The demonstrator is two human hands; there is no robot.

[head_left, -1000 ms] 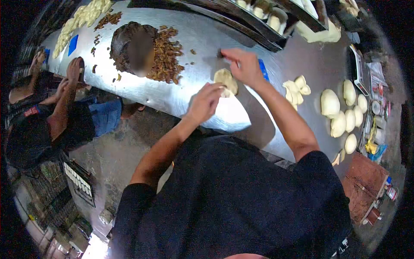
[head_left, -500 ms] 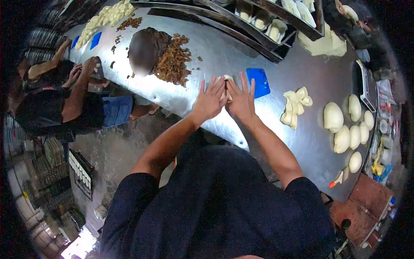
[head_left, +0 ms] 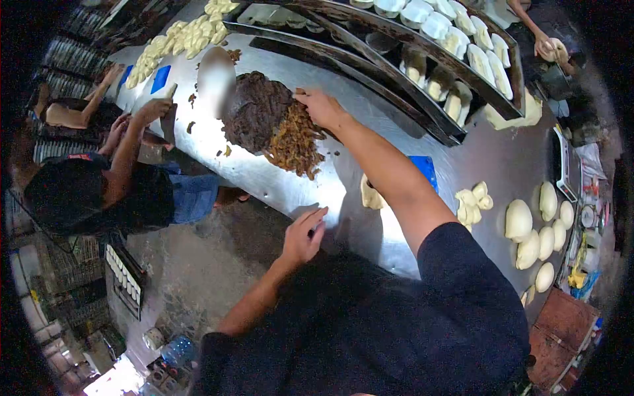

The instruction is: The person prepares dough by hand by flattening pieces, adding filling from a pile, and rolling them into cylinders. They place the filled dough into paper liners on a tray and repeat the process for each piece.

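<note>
My right hand (head_left: 320, 109) reaches across the metal table, its fingers drawn together at the right edge of a mound of dark brown filling (head_left: 254, 112). Beneath that hand lies a heap of lighter brown chopped filling (head_left: 295, 146). Over the table's near edge, my left hand (head_left: 304, 234) holds nothing, with its fingers apart. A flattened piece of dough (head_left: 371, 196) rests on the table, partly covered by my right forearm. Also partly behind that forearm is a blue scraper (head_left: 424, 170).
Trays of shaped dough (head_left: 456, 43) stand at the back. On the right are cut dough pieces (head_left: 473, 203), several dough balls (head_left: 527, 249) and a scale (head_left: 563, 162). Another person (head_left: 112, 178) works at the left. A further person's hand (head_left: 547, 47) holds dough at the upper right.
Both hands have left the dough piece. The right hand has moved up and left to the dark filling; the left hand has drawn back to the table's near edge. The view has shifted.
</note>
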